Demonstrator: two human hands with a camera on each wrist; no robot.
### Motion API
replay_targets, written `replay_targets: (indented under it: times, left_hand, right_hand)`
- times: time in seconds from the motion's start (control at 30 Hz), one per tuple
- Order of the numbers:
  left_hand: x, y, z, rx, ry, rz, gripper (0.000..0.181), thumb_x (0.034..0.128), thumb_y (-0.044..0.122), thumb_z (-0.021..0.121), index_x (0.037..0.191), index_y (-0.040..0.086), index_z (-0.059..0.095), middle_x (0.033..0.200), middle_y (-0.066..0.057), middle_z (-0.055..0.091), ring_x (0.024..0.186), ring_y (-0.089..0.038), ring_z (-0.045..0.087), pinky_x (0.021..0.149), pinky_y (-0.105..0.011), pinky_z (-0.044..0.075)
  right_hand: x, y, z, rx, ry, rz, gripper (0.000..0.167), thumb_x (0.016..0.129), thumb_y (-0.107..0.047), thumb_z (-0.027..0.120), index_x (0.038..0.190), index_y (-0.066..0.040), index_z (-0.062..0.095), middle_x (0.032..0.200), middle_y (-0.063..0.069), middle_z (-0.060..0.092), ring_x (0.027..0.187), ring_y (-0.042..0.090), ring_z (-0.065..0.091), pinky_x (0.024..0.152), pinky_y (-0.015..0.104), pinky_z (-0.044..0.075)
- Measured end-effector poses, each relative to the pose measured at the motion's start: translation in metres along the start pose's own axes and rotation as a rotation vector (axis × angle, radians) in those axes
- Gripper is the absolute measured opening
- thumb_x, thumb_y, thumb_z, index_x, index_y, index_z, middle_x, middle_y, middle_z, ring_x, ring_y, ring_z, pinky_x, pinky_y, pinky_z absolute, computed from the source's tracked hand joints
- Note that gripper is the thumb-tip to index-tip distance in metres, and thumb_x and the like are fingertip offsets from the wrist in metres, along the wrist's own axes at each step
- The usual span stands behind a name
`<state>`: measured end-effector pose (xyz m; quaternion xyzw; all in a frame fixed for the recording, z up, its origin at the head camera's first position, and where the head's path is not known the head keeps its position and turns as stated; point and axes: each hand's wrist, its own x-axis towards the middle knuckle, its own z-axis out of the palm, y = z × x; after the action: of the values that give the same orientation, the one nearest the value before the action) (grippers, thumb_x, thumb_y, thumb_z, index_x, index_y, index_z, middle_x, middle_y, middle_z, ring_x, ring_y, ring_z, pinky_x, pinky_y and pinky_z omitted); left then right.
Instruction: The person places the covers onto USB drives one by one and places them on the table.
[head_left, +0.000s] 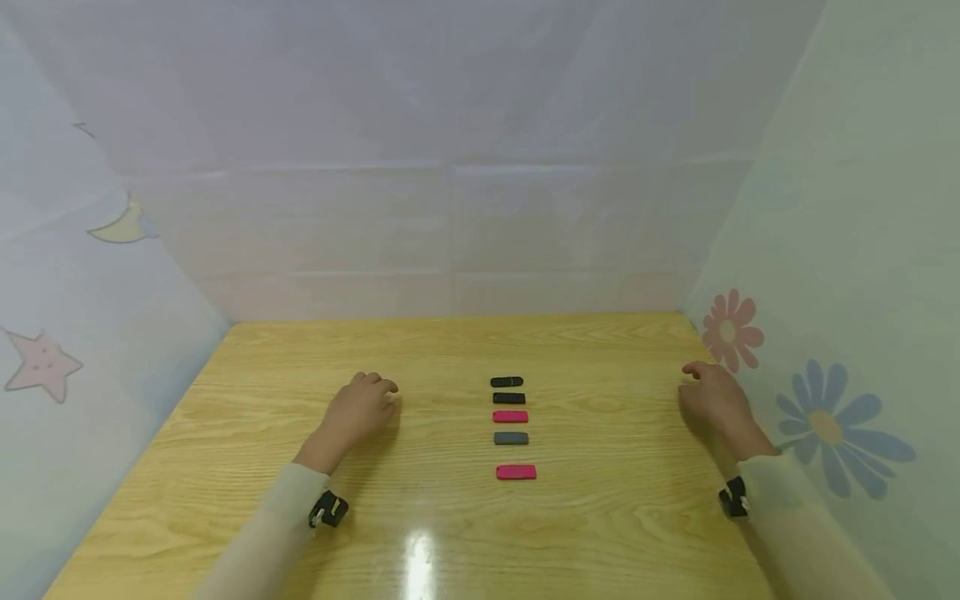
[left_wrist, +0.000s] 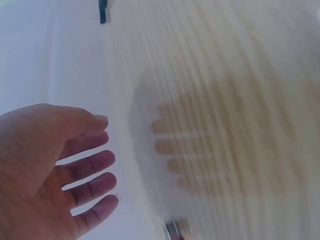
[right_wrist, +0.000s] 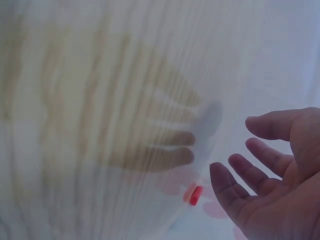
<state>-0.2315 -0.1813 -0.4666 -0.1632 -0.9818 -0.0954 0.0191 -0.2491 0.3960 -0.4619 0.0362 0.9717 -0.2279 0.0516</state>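
Note:
Several USB sticks lie apart in a column on the wooden table. From far to near they are a rounded black stick [head_left: 507,382], a second black stick [head_left: 509,398], a pink stick [head_left: 510,417], a grey stick [head_left: 511,438] and another pink stick [head_left: 516,472]. To their left is my left hand [head_left: 358,408], just over the table, fingers loosely bent and spread. My right hand [head_left: 716,398] hovers at the table's right side, fingers relaxed. Both hands are empty and touch none of the sticks; their reflections show in the tabletop in the wrist views.
The glossy wooden table [head_left: 420,350] meets a pale back sheet [head_left: 450,233]. Patterned sheets stand at the left [head_left: 45,450] and right [head_left: 862,317], the right one close to my right hand. A small red object [right_wrist: 196,195] shows near the table edge in the right wrist view.

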Motion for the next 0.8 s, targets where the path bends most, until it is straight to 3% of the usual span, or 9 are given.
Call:
replay_targets:
  times: [0.37, 0.63, 0.8]
  left_hand:
    - [-0.041, -0.033, -0.010, -0.027, -0.031, -0.048, 0.030, 0.0961, 0.022, 0.068, 0.120, 0.004, 0.070, 0.117, -0.016, 0.065, 0.111, -0.039, 0.057, 0.093, -0.053, 0.051]
    - [-0.064, -0.057, -0.009, -0.063, 0.000, -0.021, 0.032, 0.0929, 0.023, 0.072, 0.119, 0.004, 0.070, 0.114, -0.012, 0.065, 0.108, -0.036, 0.057, 0.092, -0.053, 0.049]
    - [-0.075, -0.065, -0.009, -0.073, -0.008, -0.031, 0.036, 0.0914, 0.027, 0.075, 0.120, 0.005, 0.069, 0.117, -0.013, 0.064, 0.110, -0.036, 0.056, 0.091, -0.052, 0.050]
  right_hand:
    - [0.009, 0.010, -0.007, -0.057, 0.006, 0.037, 0.054, 0.092, -0.014, 0.048, 0.140, 0.012, 0.045, 0.141, 0.042, 0.039, 0.121, 0.063, 0.041, 0.095, 0.070, 0.040]
    - [0.008, 0.015, -0.012, -0.080, 0.045, 0.023, 0.056, 0.086, -0.012, 0.047, 0.135, 0.015, 0.047, 0.133, 0.041, 0.048, 0.091, 0.044, 0.052, 0.076, 0.054, 0.047]
    - [0.009, 0.019, -0.012, -0.073, 0.055, 0.021, 0.058, 0.081, -0.009, 0.048, 0.134, 0.015, 0.048, 0.133, 0.040, 0.049, 0.093, 0.043, 0.051, 0.076, 0.052, 0.047]
